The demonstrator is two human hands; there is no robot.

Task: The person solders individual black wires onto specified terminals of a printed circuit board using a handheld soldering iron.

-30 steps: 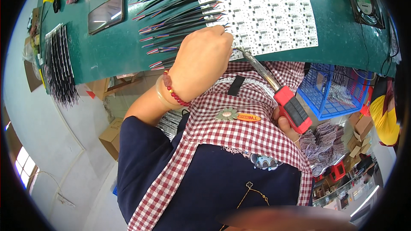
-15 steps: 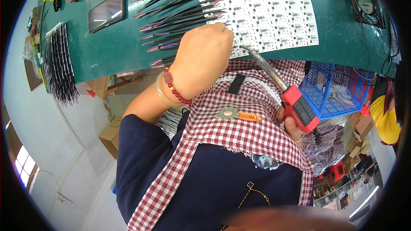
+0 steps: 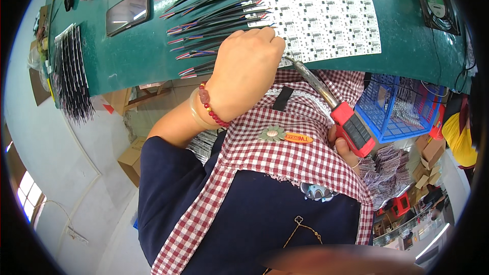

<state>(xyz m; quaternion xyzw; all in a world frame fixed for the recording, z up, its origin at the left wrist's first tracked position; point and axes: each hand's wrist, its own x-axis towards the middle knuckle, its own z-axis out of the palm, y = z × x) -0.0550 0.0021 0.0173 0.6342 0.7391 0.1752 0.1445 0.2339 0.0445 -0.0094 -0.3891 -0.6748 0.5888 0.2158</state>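
My left hand (image 3: pixel 248 63) is closed, its knuckles up, over the near left edge of a white circuit board panel (image 3: pixel 326 15). What its fingers pinch is hidden beneath the hand. Black cables (image 3: pixel 214 23) with red, blue and white wire ends stick out leftward from the panel in a row. My right hand (image 3: pixel 346 152), partly behind the handle, grips a soldering iron (image 3: pixel 352 127) with a red and black handle. The iron's metal shaft slants up and left. Its tip is at the panel's near edge, close beside my left fingers.
A phone (image 3: pixel 128 11) and a bundle of black cables (image 3: pixel 71 74) lie on the green table (image 3: pixel 397 30) at the left. A fan (image 3: pixel 436 6) sits at the far right. Below the table edge stands a blue plastic basket (image 3: pixel 402 132).
My left hand has shifted slightly to the right. The iron's handle has moved a little left, and its tip remains by the panel's edge.
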